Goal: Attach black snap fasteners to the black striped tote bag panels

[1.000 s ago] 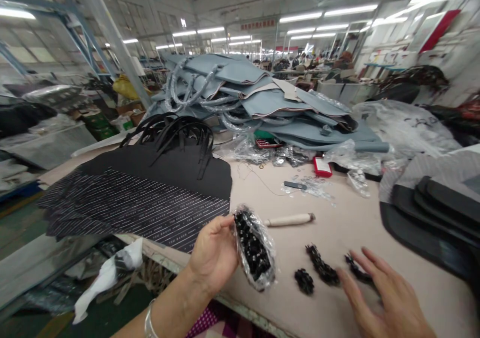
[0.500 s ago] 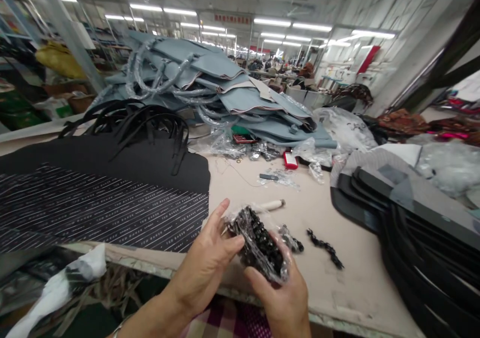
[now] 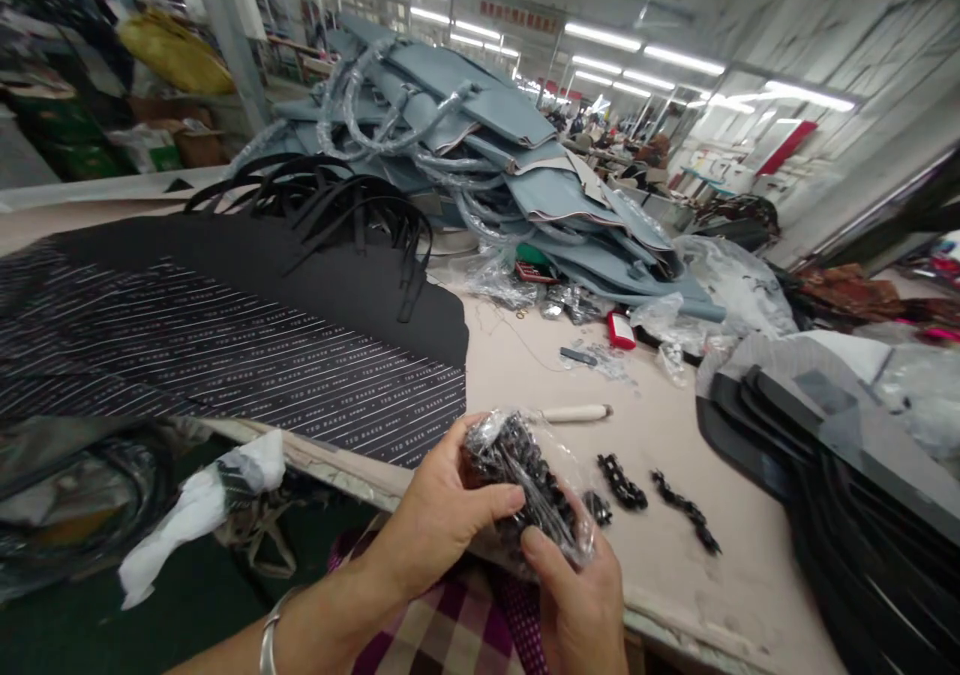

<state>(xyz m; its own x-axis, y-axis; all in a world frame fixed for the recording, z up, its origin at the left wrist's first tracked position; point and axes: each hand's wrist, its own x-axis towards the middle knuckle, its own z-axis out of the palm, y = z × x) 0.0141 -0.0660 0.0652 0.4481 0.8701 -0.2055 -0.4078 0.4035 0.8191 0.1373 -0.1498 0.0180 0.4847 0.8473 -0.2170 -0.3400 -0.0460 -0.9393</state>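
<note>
Change, bag: one second ago the left hand (image 3: 439, 505) held the clear bag of black pieces (image 3: 538, 480) alone; now the right hand (image 3: 581, 595) is on it too.
Change, left fingers: half a second ago partly spread, now wrapped round the bag's left side, thumb pressed on its face.
Right fingers: clamped on the bag's lower right, thumb on the plastic; fingertips underneath hidden.
Bag location: between both hands, over the table's near edge, just in front of the off-white stick (image 3: 576, 414).
Loose black clusters: 3, right of the bag; nearest (image 3: 598, 508) partly behind it, middle (image 3: 622, 482), farthest (image 3: 685, 512) stretched out long.
Single items: 1 off-white stick, 1 red-and-white box (image 3: 621, 331), 1 flat grey piece (image 3: 577, 356).
Stacks: 1 black printed panels (image 3: 300, 355) at left, 1 blue-grey bags (image 3: 480, 145) at back, 1 black curved parts (image 3: 825, 465) at right; layers uncountable.
Table (image 3: 517, 365): pale pinkish-beige, thread and clear scraps on it.
Room: large workshop, rows of tube lights (image 3: 602, 37), grey post (image 3: 232, 45) at left.
</note>
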